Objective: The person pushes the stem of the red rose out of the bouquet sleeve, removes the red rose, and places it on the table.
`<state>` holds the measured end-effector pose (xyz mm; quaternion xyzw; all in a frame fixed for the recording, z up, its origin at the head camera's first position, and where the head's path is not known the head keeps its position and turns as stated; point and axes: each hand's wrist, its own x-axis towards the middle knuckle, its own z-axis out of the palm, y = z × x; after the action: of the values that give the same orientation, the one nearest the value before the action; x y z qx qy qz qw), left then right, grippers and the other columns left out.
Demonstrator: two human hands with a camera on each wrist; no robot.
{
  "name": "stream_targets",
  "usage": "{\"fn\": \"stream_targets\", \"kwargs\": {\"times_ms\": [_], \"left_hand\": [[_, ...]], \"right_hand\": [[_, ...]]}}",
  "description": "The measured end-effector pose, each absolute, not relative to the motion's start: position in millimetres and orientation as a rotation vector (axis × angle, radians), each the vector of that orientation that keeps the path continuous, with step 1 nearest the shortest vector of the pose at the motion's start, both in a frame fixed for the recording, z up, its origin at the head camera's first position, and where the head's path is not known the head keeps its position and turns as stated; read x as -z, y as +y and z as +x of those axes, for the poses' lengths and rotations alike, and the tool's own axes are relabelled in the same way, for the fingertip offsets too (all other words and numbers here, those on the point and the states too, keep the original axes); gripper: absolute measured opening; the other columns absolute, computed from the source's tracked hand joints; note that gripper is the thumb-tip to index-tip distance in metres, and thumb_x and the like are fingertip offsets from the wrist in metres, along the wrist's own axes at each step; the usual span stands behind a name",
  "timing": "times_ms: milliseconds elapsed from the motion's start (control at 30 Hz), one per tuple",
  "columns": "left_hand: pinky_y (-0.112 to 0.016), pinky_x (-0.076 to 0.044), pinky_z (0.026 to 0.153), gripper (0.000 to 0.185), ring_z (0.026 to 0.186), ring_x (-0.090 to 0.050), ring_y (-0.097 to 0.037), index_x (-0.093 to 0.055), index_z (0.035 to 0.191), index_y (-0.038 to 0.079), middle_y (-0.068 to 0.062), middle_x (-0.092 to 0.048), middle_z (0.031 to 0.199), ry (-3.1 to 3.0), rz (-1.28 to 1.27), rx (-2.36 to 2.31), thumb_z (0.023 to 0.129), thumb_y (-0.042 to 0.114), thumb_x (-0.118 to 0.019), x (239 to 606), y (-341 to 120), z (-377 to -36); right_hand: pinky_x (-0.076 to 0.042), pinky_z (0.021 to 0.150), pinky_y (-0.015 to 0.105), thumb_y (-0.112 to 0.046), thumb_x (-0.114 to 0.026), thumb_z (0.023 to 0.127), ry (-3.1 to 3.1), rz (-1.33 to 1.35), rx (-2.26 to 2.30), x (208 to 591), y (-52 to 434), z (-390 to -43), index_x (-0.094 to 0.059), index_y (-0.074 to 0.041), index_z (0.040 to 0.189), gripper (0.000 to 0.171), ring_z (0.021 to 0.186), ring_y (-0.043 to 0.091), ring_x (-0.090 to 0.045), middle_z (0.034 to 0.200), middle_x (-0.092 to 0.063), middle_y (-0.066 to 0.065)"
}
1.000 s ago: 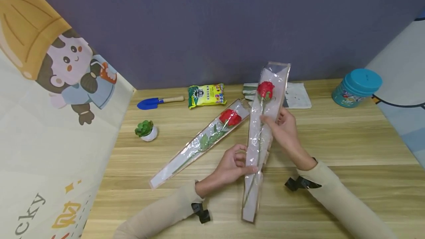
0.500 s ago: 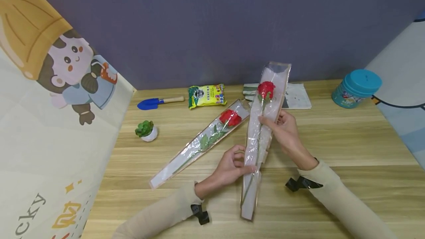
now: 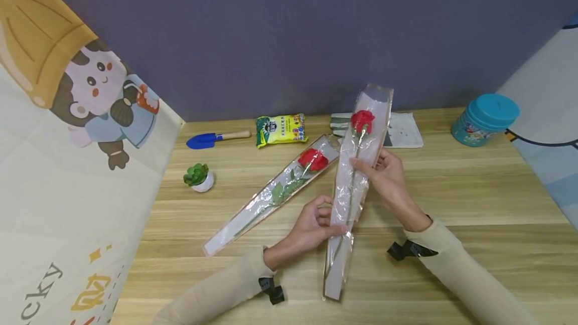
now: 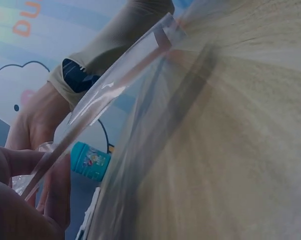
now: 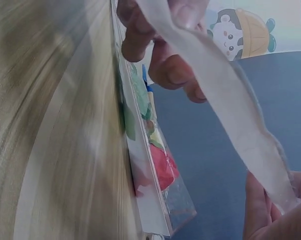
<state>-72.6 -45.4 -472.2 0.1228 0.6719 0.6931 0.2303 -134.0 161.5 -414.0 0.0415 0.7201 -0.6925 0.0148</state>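
Both hands hold a red rose [image 3: 363, 121] in a long clear plastic sleeve [image 3: 335, 270], lifted above the table. My left hand [image 3: 310, 225] pinches the sleeve's lower half, thumb on the front and fingers behind. Higher up, below the bloom, my right hand [image 3: 387, 180] grips the right side with its thumb across the front. From the right wrist, the sleeve's pale edge [image 5: 220, 90] runs between the two hands. A second sleeved rose [image 3: 313, 160] lies slanted on the table to the left, its top end close by the held sleeve.
Along the back of the table [image 3: 451, 189] lie a blue trowel [image 3: 203, 141], a yellow-green packet [image 3: 281, 130] and a grey-white cloth item [image 3: 404, 129], partly hidden by the held sleeve. A teal lidded tub [image 3: 483, 120] stands back right. A small potted succulent [image 3: 198, 177] sits left.
The held sleeve's lower end has swung slightly left, with my left hand shifting a little that way. My right hand keeps about the same place; the rose on the table is unmoved.
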Motion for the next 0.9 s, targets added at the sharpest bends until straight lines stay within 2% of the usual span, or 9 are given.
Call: {"fn": "stream_targets", "kwargs": {"times_ms": [233, 467, 600, 700, 900], "left_hand": [[-0.024, -0.063, 0.074, 0.047, 0.082, -0.075, -0.012, -0.055, 0.127, -0.005, -0.036, -0.071, 0.119, 1.859, 0.326, -1.964, 0.084, -0.009, -0.074, 469.7, -47.2, -76.0], [-0.022, -0.062, 0.072, 0.051, 0.078, -0.071, -0.007, -0.056, 0.131, -0.004, -0.035, -0.07, 0.121, 1.877, 0.319, -1.986, 0.084, -0.007, -0.075, 468.1, -46.3, -80.4], [-0.021, -0.062, 0.073, 0.05, 0.077, -0.069, -0.004, -0.057, 0.13, -0.004, -0.035, -0.07, 0.12, 1.887, 0.323, -2.013, 0.083, -0.009, -0.074, 466.4, -44.8, -83.4], [-0.021, -0.062, 0.076, 0.05, 0.079, -0.07, -0.004, -0.058, 0.129, -0.005, -0.036, -0.07, 0.119, 1.888, 0.331, -2.035, 0.083, -0.01, -0.073, 464.8, -44.0, -84.8], [-0.019, -0.061, 0.076, 0.05, 0.08, -0.069, -0.004, -0.059, 0.128, -0.006, -0.036, -0.069, 0.12, 1.896, 0.316, -2.054, 0.081, -0.012, -0.073, 466.0, -43.4, -86.3]], "right_hand": [[-0.063, 0.081, 0.02, -0.011, -0.074, 0.095, 2.272, 0.119, 2.15, 414.6, 160.8, -133.4, -0.052, 0.006, 0.138, 0.051, 0.091, 0.002, -0.071, 0.101, -0.071, -0.018], [-0.063, 0.084, 0.021, -0.009, -0.074, 0.095, 2.274, 0.09, 2.138, 417.9, 159.0, -132.0, -0.049, 0.007, 0.143, 0.056, 0.094, 0.0, -0.073, 0.105, -0.071, -0.02], [-0.062, 0.085, 0.019, -0.009, -0.075, 0.094, 2.318, 0.091, 2.069, 419.6, 156.5, -131.3, -0.051, 0.006, 0.141, 0.055, 0.096, -0.002, -0.072, 0.122, -0.075, 0.006], [-0.062, 0.085, 0.019, -0.009, -0.076, 0.094, 2.332, 0.098, 2.043, 421.3, 154.6, -130.5, -0.051, 0.006, 0.141, 0.055, 0.096, -0.003, -0.071, 0.136, -0.066, 0.025], [-0.063, 0.083, 0.02, -0.008, -0.077, 0.093, 2.322, 0.098, 2.066, 425.0, 152.1, -129.2, -0.051, 0.006, 0.141, 0.056, 0.094, 0.0, -0.073, 0.137, -0.065, 0.028]]}}
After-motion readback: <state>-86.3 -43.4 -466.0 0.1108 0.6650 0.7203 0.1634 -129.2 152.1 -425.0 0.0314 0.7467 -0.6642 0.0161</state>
